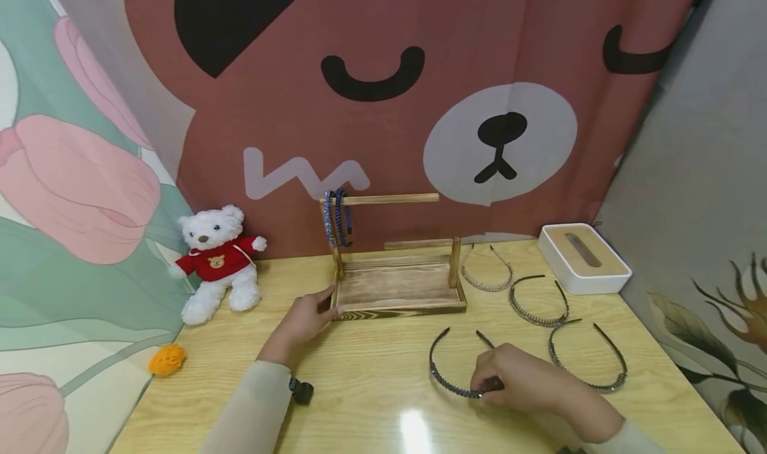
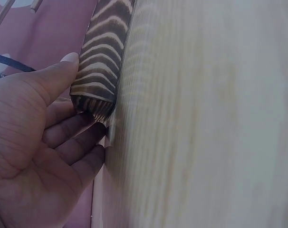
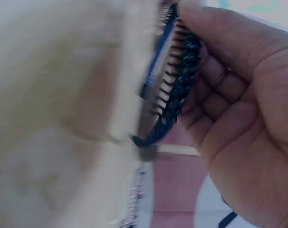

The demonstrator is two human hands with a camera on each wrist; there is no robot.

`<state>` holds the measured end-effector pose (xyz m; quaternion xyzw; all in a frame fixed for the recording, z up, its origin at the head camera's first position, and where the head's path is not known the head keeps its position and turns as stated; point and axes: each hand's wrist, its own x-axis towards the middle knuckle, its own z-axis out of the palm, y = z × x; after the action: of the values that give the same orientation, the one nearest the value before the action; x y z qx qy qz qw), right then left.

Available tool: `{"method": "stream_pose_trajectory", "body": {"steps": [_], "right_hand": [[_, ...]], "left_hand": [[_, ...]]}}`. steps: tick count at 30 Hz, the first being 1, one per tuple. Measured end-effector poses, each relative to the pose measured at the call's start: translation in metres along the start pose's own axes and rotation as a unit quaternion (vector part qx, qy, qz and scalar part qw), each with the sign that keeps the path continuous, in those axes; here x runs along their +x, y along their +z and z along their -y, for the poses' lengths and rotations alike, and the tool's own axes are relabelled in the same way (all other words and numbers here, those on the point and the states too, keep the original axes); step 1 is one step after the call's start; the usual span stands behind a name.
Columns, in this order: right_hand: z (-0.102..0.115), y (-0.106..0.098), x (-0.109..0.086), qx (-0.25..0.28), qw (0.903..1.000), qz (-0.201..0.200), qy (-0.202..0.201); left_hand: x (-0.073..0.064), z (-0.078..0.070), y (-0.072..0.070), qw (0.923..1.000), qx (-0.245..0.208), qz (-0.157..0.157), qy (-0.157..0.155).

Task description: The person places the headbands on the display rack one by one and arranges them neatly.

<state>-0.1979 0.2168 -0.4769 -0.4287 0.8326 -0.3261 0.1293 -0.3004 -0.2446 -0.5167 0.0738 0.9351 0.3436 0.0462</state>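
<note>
My left hand [image 1: 304, 319] grips a corner of the wooden stand [image 1: 395, 287], presumably steadying it | my right hand [image 1: 520, 379] pinches a dark beaded headband [image 1: 453, 389] by its curve, at the table [image 1: 359, 387]'s near side, likely freeing its ends [image 1: 447, 330] | two blue headbands [image 1: 328, 221] straddle the upper bar [image 1: 395, 199].

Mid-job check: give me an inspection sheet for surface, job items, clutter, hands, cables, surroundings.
Surface: wood-grain table, glare in the foreground.
Job items: blue headbands hang from the top of the wooden rack; three other headbands lie to its right.
Clutter: white teddy bear, orange bundle, white box.
Hands: left hand holds the rack's near left corner; right hand pinches a dark headband.
Cables: nothing clearly seen.
Surroundings: bear-print curtain behind, floral fabric left.
</note>
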Motion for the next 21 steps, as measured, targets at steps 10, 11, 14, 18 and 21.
{"method": "stream_pose_trajectory", "body": {"steps": [10, 11, 14, 18, 21], "right_hand": [[0.008, -0.038, 0.01, 0.202, 0.9623, -0.176, 0.046], [0.008, -0.04, 0.012, 0.218, 0.9536, -0.198, 0.063], [0.007, -0.048, 0.021, 0.327, 0.9139, -0.233, 0.061], [0.003, -0.056, 0.034, 0.505, 0.8347, -0.22, -0.006], [0.0, -0.061, 0.04, 0.555, 0.8024, -0.218, -0.019]], "left_hand": [[0.0, -0.002, 0.001, 1.0, 0.007, -0.005, 0.003], [0.0, -0.002, 0.0, 1.0, 0.007, -0.005, 0.002], [0.0, -0.002, 0.001, 1.0, 0.005, -0.004, 0.0], [0.0, -0.002, 0.001, 1.0, 0.005, -0.004, -0.002], [0.0, -0.003, 0.001, 1.0, 0.003, -0.003, -0.003]]}}
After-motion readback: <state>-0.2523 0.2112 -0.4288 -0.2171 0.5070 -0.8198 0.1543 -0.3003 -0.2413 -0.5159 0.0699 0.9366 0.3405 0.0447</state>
